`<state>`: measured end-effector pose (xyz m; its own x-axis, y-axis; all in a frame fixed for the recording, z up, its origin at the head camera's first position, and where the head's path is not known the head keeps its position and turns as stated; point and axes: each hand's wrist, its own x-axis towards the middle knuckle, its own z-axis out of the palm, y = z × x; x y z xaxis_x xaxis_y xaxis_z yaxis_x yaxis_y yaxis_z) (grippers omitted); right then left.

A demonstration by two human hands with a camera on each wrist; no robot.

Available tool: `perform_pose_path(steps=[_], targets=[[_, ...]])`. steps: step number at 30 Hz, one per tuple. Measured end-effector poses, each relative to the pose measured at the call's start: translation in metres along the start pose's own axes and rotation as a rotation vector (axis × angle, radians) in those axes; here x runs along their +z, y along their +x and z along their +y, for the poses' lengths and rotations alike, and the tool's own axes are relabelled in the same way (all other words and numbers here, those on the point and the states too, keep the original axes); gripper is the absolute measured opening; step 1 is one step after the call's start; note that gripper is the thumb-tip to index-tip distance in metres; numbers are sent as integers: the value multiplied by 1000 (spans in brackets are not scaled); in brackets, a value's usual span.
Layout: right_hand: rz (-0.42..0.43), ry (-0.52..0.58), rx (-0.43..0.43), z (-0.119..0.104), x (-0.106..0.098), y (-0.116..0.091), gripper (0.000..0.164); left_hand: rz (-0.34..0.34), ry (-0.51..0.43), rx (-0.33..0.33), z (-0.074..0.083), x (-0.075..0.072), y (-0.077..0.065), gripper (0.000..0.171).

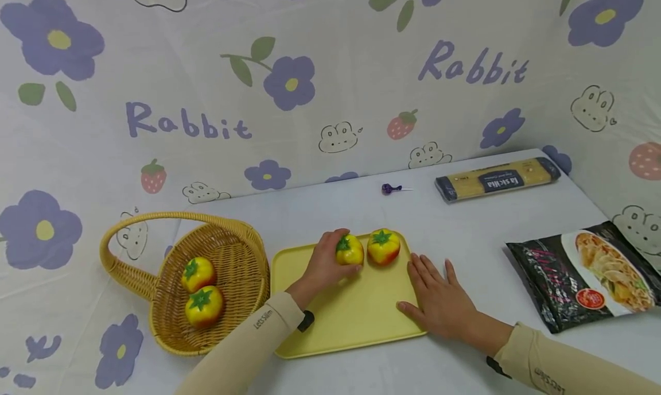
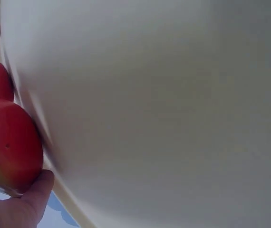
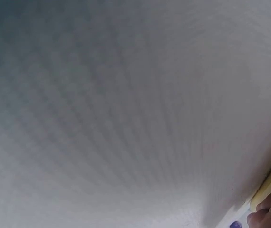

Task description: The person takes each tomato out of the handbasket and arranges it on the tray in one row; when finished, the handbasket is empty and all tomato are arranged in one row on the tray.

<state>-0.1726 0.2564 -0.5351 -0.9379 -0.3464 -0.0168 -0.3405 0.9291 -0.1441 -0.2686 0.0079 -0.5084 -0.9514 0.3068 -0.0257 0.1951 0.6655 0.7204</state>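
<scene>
My left hand (image 1: 321,264) holds a yellow-and-red tomato (image 1: 351,250) with a green star-shaped top, fingers behind it and thumb in front. That tomato is at the far side of a yellow tray (image 1: 364,317). Just right of it sits a second tomato (image 1: 384,247) in the tray's far right corner. In the left wrist view, the red underside of the held tomato (image 2: 13,147) shows beside a fingertip. Flat along the tray's right edge rests my right hand (image 1: 439,297), fingers straight. Its fingers (image 3: 268,213) peek in at the right wrist view's corner, beside the tray rim.
Left of the tray stands a wicker basket (image 1: 242,268) with a tall handle and two more tomatoes (image 1: 204,306) inside. A purple-wrapped lollipop (image 1: 388,189) and a pasta pack (image 1: 498,179) lie at the back. A black food bag (image 1: 563,283) is at the right.
</scene>
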Motion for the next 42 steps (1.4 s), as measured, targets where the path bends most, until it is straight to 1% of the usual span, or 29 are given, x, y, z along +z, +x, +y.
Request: perform_pose_path(steps=[8,13,17,21,25,27,30,32,33,34,36,37,38,39,40,41,42], targets=[[3,0,0,-1,1,1,87,1,-23,8,-3,2,1,77],[-1,-8,2,0,1,0,87,0,-20,18,-2,0,-1,90],[-8,-22,-1,-2,0,1,87,3,-3,43,-1,-4,-3,99],[-7,-16,-3,-2,-1,1,86,0,8,86,0,-11,-7,103],[-7,-3,-2,-2,-1,1,87,4,39,131,1,-23,-14,104],[-11,0,0,-1,-1,1,88,10,62,166,2,-31,-20,102],[-22,-2,5,0,1,1,89,32,98,259,4,-46,-33,92],[-27,0,8,0,1,1,89,82,122,360,6,-58,-46,80],[-27,2,8,0,1,1,89,119,135,425,7,-65,-53,72],[-24,7,8,0,0,1,89,168,131,507,6,-72,-59,62],[-22,9,6,-1,-1,1,88,294,140,665,4,-88,-73,44],[-21,11,5,-2,-1,1,88,364,142,740,1,-96,-80,38],[-21,11,3,-3,-2,1,88,441,153,798,-2,-104,-86,35],[-20,11,1,-3,-3,1,88,518,158,843,-5,-112,-92,33],[-23,7,0,-4,-4,1,88,589,159,862,-8,-120,-97,31],[-24,6,-1,-4,-4,1,88,647,168,851,-12,-129,-102,29],[-24,7,0,-4,-5,1,88,696,163,820,-16,-138,-106,27]])
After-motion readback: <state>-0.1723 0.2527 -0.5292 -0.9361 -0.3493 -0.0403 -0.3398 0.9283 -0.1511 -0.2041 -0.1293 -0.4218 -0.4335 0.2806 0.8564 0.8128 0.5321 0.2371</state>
